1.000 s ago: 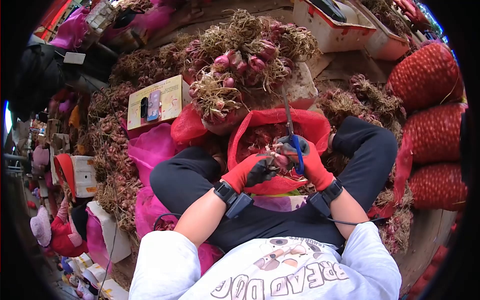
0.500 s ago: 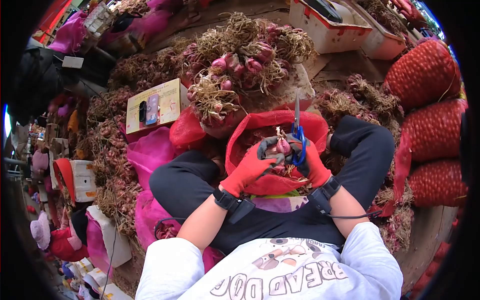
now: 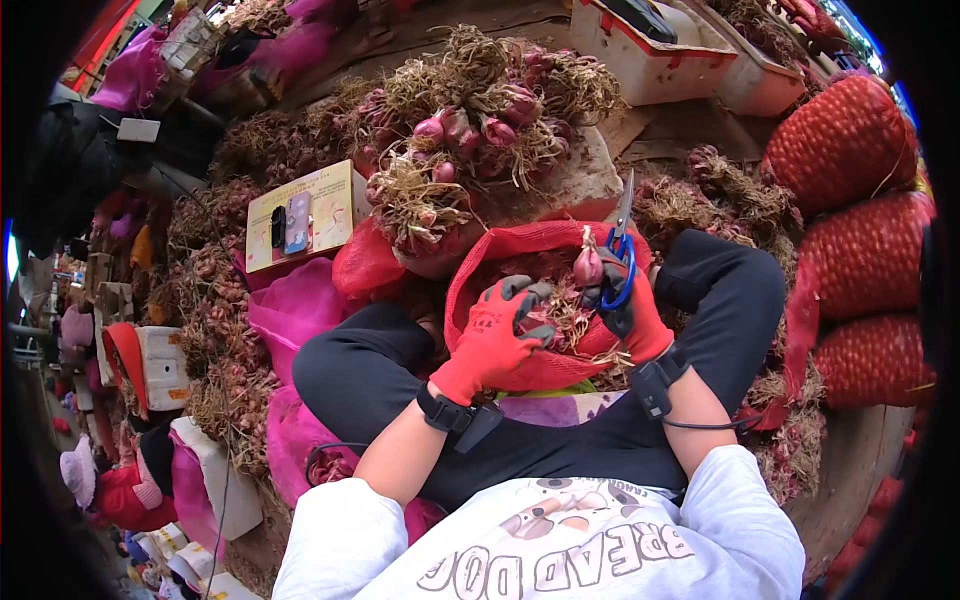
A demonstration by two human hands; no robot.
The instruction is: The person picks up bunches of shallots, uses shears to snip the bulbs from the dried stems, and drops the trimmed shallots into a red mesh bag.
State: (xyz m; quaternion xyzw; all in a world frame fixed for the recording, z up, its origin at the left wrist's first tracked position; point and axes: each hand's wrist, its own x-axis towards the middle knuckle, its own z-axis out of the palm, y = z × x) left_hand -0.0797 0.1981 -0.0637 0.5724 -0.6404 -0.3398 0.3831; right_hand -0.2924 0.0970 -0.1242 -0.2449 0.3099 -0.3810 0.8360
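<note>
I see the shallot (image 3: 589, 266) upright at the fingertips of the right hand (image 3: 628, 312), which close on it and on the blue-handled scissors (image 3: 621, 262) beside it. The left hand (image 3: 500, 328), fingers apart, is over the red mesh bag (image 3: 470, 272).

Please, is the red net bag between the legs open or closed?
Open: the bag has its mouth spread wide, and reddish onion bits show inside it, beside the left hand.
</note>
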